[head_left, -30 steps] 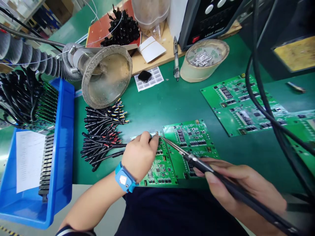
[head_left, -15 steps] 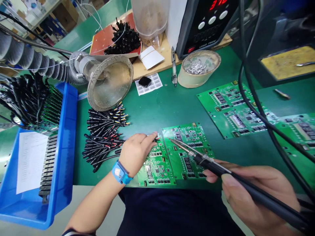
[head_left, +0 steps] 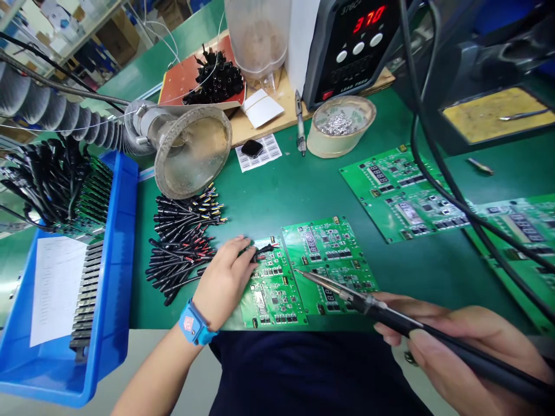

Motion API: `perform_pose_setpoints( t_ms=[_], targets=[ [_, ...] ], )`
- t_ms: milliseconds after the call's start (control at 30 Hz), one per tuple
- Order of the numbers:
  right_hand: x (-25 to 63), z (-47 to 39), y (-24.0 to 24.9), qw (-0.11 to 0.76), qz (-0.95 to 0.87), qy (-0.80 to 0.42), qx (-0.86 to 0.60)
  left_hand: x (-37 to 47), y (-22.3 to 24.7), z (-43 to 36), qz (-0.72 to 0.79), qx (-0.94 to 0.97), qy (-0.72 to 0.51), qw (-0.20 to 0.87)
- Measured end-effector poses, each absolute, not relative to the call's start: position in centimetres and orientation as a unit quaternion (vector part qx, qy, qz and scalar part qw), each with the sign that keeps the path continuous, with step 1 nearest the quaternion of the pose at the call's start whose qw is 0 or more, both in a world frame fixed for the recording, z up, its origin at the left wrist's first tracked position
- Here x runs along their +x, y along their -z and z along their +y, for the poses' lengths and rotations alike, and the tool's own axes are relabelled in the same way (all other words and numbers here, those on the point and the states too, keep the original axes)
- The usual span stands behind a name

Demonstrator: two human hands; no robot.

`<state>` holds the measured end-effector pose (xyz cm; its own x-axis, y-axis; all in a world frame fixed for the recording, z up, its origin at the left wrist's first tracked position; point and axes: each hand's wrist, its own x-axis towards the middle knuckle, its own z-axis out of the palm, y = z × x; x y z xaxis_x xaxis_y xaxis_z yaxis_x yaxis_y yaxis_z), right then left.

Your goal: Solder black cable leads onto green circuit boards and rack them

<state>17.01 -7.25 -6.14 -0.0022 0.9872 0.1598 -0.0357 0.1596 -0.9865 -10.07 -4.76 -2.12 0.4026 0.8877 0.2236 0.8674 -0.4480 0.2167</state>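
My left hand point(head_left: 228, 278) lies over the left edge of a green circuit board point(head_left: 277, 297), with its fingers closed on a short black cable point(head_left: 262, 250). The cable's stripped red and white wire ends stick out past the fingertips above the board. In my right hand point(head_left: 470, 346) is a soldering iron point(head_left: 390, 318), held like a pen and pointing left. Its tip is near the seam between that board and a second circuit board point(head_left: 321, 237); whether it touches cannot be told. Bundles of black cables point(head_left: 180, 260) lie left of the boards.
A blue bin point(head_left: 110, 277) with boards and cables stands left. A fume extractor hood point(head_left: 195, 153) hangs over the cables. Behind are a solder station point(head_left: 351, 52), a pen point(head_left: 299, 124) and an oval dish point(head_left: 340, 127). More circuit boards point(head_left: 390, 190) and the iron's black cord point(head_left: 446, 173) are right.
My left hand has drawn back to the left, showing more of the cable's wire ends. The soldering iron and my right hand have moved slightly down, and the hand also right.
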Motion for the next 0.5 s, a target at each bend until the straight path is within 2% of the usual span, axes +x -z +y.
perform_pose_setpoints(
  t_ms=[100, 200, 500],
  targets=[
    [17.9, -7.2, 6.6, 0.527, -0.544, -0.526, -0.386, -10.4, 1.5, -6.0, 0.482, 0.857, -0.180, 0.016],
    [18.7, -7.4, 7.2, 0.524, -0.526, -0.550, -0.384, -9.6, 1.2, -7.6, 0.468, 0.867, -0.166, 0.041],
    [18.1, -6.7, 7.3, 0.513, -0.641, -0.470, -0.324, -6.7, 2.3, -9.0, 0.535, 0.824, -0.137, 0.128]
  ],
)
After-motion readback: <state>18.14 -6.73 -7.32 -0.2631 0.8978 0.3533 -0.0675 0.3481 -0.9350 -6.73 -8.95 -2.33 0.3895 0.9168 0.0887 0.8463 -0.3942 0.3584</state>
